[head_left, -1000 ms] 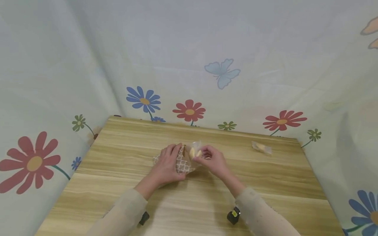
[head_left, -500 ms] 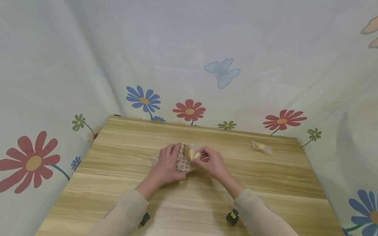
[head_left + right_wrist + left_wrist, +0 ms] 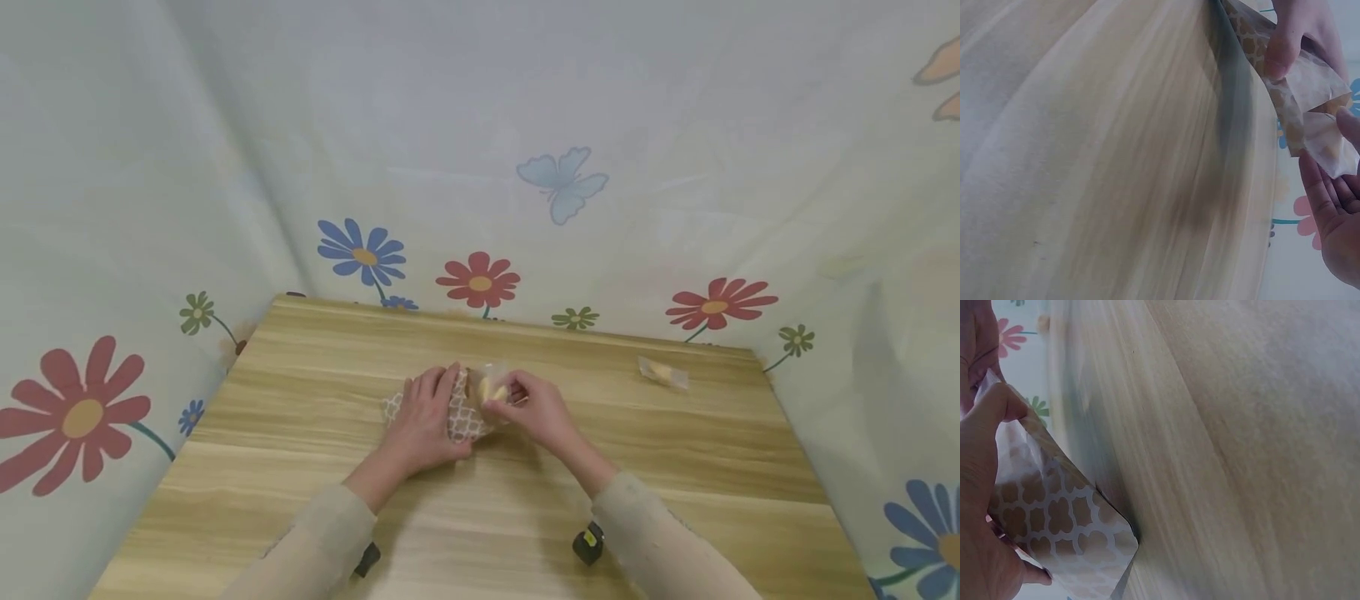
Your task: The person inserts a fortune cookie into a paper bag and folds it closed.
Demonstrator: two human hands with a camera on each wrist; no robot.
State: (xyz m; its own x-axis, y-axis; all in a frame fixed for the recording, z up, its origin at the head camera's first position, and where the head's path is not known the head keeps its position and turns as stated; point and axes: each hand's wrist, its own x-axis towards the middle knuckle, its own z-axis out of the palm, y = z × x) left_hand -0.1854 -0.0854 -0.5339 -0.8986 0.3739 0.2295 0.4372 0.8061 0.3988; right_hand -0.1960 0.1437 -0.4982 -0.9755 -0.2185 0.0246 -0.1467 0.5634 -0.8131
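Note:
My left hand [image 3: 423, 417] grips a brown paper bag [image 3: 465, 419] with a white lattice pattern, lying on its side with its mouth facing right. In the left wrist view, the bag [image 3: 1063, 519] sits between thumb and fingers. At the bag's mouth, my right hand [image 3: 543, 408] pinches a small clear packet [image 3: 491, 390] with pale yellow pieces inside. The right wrist view has the packet [image 3: 1329, 147] between thumb and fingers, against the bag's opening; how much of it is inside the bag is hard to tell.
A second clear packet [image 3: 663, 373] with a pale yellow piece lies toward the table's back right. The wood-grain table [image 3: 675, 467] ends at a cloth backdrop [image 3: 450, 192] printed with flowers and a butterfly. A black device [image 3: 588, 543] shows at the right wrist.
Over the last second my right hand has brought the packet slightly left and down against the bag's mouth. During the last half second both hands hold nearly still.

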